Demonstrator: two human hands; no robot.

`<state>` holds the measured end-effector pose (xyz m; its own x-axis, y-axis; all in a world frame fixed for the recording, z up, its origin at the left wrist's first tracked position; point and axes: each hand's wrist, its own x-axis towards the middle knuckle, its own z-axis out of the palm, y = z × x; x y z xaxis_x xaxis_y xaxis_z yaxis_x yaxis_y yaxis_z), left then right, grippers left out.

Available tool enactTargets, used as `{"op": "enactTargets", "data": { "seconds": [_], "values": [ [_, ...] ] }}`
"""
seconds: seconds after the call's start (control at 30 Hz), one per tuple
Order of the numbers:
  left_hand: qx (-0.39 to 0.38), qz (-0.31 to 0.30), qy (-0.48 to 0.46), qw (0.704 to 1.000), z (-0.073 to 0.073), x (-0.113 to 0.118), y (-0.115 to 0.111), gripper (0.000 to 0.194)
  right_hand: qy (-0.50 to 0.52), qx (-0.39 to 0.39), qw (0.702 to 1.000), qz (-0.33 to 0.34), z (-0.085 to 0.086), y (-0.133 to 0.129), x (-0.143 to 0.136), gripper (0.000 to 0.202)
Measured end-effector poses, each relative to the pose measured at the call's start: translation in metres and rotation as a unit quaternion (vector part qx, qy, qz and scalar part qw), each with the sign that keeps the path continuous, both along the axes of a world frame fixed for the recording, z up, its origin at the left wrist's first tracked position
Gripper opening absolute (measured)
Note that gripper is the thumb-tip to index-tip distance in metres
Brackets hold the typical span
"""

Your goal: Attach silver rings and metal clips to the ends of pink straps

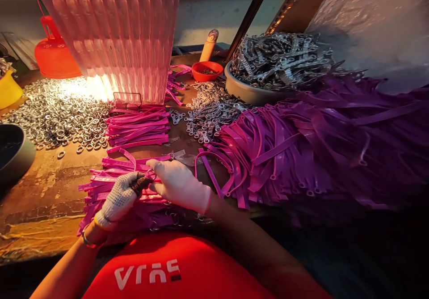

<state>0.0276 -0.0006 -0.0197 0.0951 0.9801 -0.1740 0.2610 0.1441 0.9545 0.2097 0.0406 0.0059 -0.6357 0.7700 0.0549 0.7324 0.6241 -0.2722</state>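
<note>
My left hand, in a dotted white glove with dark fingertips, is closed in a pinch. My right hand, in a plain white glove, meets it and also pinches. Between their fingertips is a small metal ring with a pink strap by it; the exact join is covered by the fingers. Under and around both hands lies a pile of pink straps, some with metal rings at their ends near the table's front edge. Beyond it rests a second bundle of pink straps.
Loose metal rings cover the back left under a lamp-lit translucent panel. Small metal hooks and a red bowl lie behind. A basin overflows with metal pieces. Purple straps heap at right; a dark bowl stands left.
</note>
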Motion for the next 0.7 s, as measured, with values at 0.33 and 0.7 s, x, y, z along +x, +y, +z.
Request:
{"op": "enactTargets", "data": {
  "seconds": [0.33, 0.7],
  "values": [
    [0.094, -0.029, 0.171, 0.98, -0.009, 0.002, 0.0, 0.029, -0.075, -0.012, 0.996, 0.056, -0.022, 0.008, -0.002, 0.043],
    [0.061, 0.077, 0.112, 0.989, 0.029, -0.032, 0.024, 0.03, -0.079, -0.101, 0.989, 0.077, -0.009, 0.048, 0.019, 0.049]
  ]
}}
